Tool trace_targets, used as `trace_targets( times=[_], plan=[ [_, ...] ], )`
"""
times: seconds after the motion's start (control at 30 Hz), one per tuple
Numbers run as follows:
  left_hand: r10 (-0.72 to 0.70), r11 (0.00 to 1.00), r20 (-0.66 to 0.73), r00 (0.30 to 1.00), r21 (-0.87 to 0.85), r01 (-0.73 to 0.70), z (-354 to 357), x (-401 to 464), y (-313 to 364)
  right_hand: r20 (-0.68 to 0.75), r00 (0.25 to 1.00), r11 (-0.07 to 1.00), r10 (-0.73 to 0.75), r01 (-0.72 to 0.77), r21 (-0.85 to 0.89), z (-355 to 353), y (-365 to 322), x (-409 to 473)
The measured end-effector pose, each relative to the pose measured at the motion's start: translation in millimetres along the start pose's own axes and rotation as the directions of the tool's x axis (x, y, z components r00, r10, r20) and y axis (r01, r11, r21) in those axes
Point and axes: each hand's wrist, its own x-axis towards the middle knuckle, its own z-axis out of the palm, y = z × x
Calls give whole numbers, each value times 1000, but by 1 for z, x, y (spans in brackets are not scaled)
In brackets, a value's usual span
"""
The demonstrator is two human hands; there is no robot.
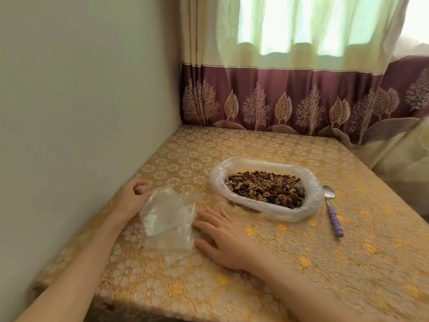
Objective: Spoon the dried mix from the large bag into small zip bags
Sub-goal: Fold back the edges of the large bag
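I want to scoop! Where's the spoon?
In the head view, the spoon lies on the table, right of the large bag, away from both hands.

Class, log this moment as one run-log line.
left hand holds small zip bags | right hand flat beside | spoon untouched

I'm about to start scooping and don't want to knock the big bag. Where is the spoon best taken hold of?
Take the spoon by its purple ridged handle, near the end closest to you, coming from above and from the right. It lies flat on the table, bowl pointing away and close beside the large bag, so the handle end is the part farthest from the plastic. The right hand is likely the nearer one.
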Motion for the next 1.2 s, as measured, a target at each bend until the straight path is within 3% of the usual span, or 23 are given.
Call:
trace_targets(
  times=[0.13, 0.3, 0.47, 0.6, 0.67, 0.77, 0.87, 0.93, 1.1, 1.2],
  plan=[
    [-23, 999, -62, 998, -24, 21, -2, 8, 0, 12, 1000, 1000, 12, -12, -1, 2, -1, 13],
    [-93, 915, -203, 975, -404, 3, -7, 19, 13, 75, 997, 1000, -24, 24, 1, 4, -3, 39],
    [-66, 901, -356, 932, -423, -97, -8, 30, 33, 60, 995, 997, 76, -77, 10, 3, 1, 69],
    [-247, 772, -259, 934, -635, 28, 7, 38, 40, -54, 987, 964, 153, -137, 229, -4, 8, 77],
    [-262, 794, -271, 926, -606, 47, 16, 37, 43, -150, 965, 919, 217, -150, 365, -8, 10, 71],
    [-151, 896, -353, 923, -444, -23, 29, 33, 46, -200, 895, 769, 399, -209, 604, -18, 12, 56],
    [-33, 925, -427, 904, -356, -135, 40, 28, 58, -99, 823, 409, 559, -170, 896, -37, 20, 43],
    [57, 919, -473, 879, -318, -231, 49, 23, 75, -38, 831, 210, 555, -96, 973, -50, 27, 35],
    [346, 831, -468, 813, -250, -498, 77, -1, 115, 94, 890, 96, 446, -152, 984, -60, 50, 23],
    [440, 788, -321, 839, -310, -532, 98, -15, 127, 26, 846, 164, 533, -133, 978, -61, 62, 14]
  ],
)
